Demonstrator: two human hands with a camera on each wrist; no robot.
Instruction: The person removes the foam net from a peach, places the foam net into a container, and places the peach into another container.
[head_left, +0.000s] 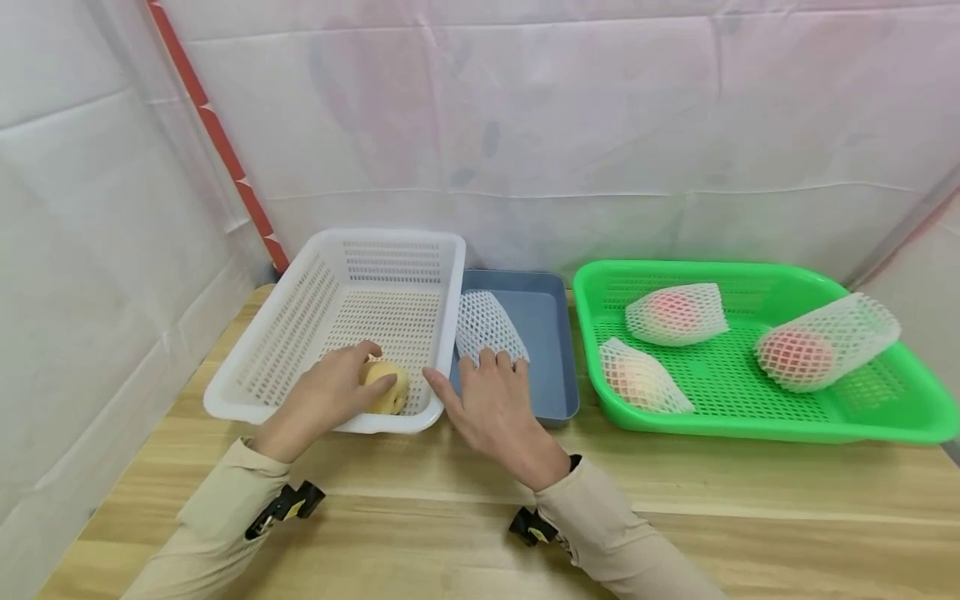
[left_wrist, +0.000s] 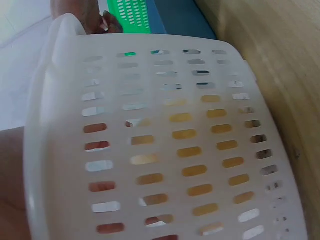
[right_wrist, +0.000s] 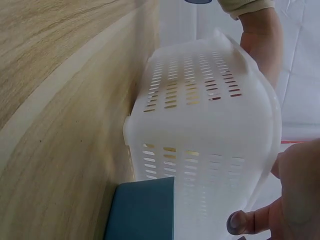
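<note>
A yellow round fruit with a small dark spot lies in the near right corner of the white perforated basket. My left hand reaches over the basket's near rim and holds the fruit, thumb on its near side and fingers curved behind it. Through the slots in the left wrist view, the fruit shows right behind the basket wall. My right hand is over the blue-grey tray, fingertips at the near end of an empty white foam net sleeve. Its thumb is spread toward the basket rim.
On the right stands a green basket with three net-wrapped fruits: a reddish one at the back, a pale one near the front, another reddish one on the right. Fabric walls enclose the wooden table.
</note>
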